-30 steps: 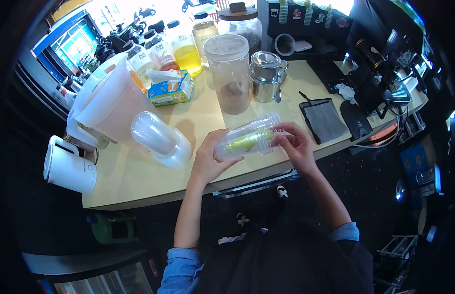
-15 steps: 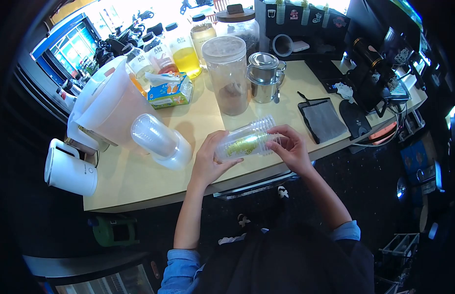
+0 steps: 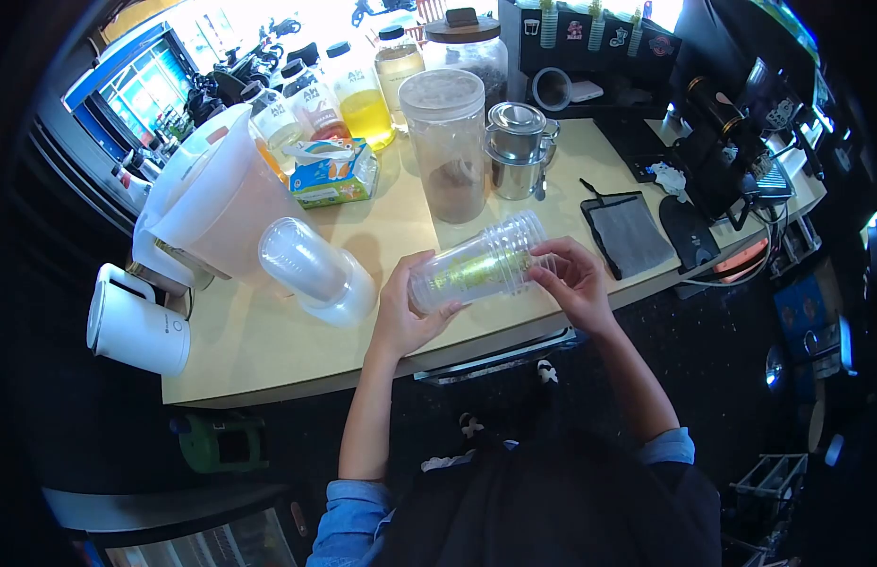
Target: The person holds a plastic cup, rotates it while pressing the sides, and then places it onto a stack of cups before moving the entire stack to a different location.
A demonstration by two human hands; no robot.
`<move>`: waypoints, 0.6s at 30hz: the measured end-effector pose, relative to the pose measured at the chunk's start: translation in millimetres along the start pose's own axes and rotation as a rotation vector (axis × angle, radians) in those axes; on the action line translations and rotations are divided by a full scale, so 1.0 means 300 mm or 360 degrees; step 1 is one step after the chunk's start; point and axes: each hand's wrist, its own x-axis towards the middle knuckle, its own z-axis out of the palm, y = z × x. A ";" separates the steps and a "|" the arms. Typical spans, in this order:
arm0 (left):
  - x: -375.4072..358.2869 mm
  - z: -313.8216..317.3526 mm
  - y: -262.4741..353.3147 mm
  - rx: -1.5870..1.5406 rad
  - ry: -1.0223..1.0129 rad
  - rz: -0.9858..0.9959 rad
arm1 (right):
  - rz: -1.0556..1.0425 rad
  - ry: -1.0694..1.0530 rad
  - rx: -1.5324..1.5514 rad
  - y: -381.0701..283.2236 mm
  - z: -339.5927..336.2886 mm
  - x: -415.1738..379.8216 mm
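Clear plastic cups (image 3: 471, 269) with a green print lie nested in a stack, tilted sideways above the front of the table. My left hand (image 3: 407, 307) is wrapped round the base end at the left. At the rim end, the fingers of my right hand (image 3: 572, 282) pinch the cup edges. Left of my hands stands another stack of clear cups (image 3: 311, 269), upside down and leaning. Behind the held stack is a tall clear canister (image 3: 445, 151) with brown contents, beside a metal drip pot (image 3: 516, 151).
A large translucent pitcher (image 3: 226, 198), a white electric jug (image 3: 136, 326) and a tissue box (image 3: 334, 180) are at the left. Jars of liquid (image 3: 363, 104) line the back. A dark mesh pouch (image 3: 629, 234) lies right, near a coffee machine (image 3: 731, 161). The table's front edge (image 3: 297, 386) runs below my hands.
The cup stack has turned slightly, its rim end a little higher and further right. My right hand has shifted slightly right with it. The view has moved a little.
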 end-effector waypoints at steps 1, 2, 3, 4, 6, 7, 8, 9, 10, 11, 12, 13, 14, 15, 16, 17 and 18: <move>0.001 -0.001 -0.003 -0.0067 0.0002 0.0021 | -0.0017 -0.0002 -0.0007 -0.004 -0.001 0.002; 0.001 -0.002 -0.005 -0.0132 0.0004 0.0041 | -0.0034 -0.0006 -0.0013 -0.006 -0.002 0.004; 0.000 -0.004 -0.006 -0.0131 0.0006 0.0040 | -0.0034 -0.0008 -0.0012 -0.006 -0.007 0.006; -0.001 -0.006 -0.006 -0.0196 -0.0010 -0.0031 | -0.0024 -0.0011 -0.0041 -0.005 -0.013 0.008; -0.003 -0.008 -0.006 -0.0261 -0.0025 -0.0102 | -0.0014 -0.0017 -0.0071 -0.007 -0.021 0.010; -0.003 -0.009 -0.005 -0.0295 -0.0033 -0.0142 | 0.0002 -0.0027 -0.0121 -0.011 -0.022 0.010; -0.003 -0.010 -0.005 -0.0329 -0.0040 -0.0181 | 0.0018 -0.0037 -0.0170 -0.015 -0.023 0.011; -0.003 -0.011 -0.005 -0.0327 -0.0039 -0.0183 | 0.0018 -0.0039 -0.0169 -0.017 -0.024 0.011; -0.004 -0.011 -0.005 -0.0368 -0.0037 -0.0201 | 0.0040 -0.0041 -0.0181 -0.019 -0.025 0.012; -0.004 -0.011 -0.006 -0.0410 -0.0035 -0.0219 | 0.0061 -0.0042 -0.0193 -0.021 -0.025 0.012; -0.002 -0.010 -0.008 -0.0409 -0.0035 -0.0218 | 0.0061 -0.0042 -0.0193 -0.024 -0.024 0.013; -0.001 -0.009 -0.012 -0.0386 -0.0011 -0.0162 | 0.0064 -0.0038 -0.0200 -0.026 -0.023 0.014; -0.001 -0.008 -0.016 -0.0362 0.0012 -0.0105 | 0.0068 -0.0033 -0.0208 -0.028 -0.023 0.015; -0.001 -0.008 -0.020 -0.0361 0.0010 -0.0104 | 0.0067 -0.0031 -0.0207 -0.027 -0.023 0.014; -0.001 -0.009 -0.025 -0.0354 0.0007 -0.0095 | 0.0072 -0.0038 -0.0220 -0.027 -0.023 0.014; -0.001 -0.009 -0.027 -0.0346 0.0003 -0.0086 | 0.0077 -0.0044 -0.0233 -0.025 -0.023 0.013; -0.001 -0.008 -0.025 -0.0347 0.0002 -0.0085 | 0.0077 -0.0043 -0.0233 -0.021 -0.022 0.011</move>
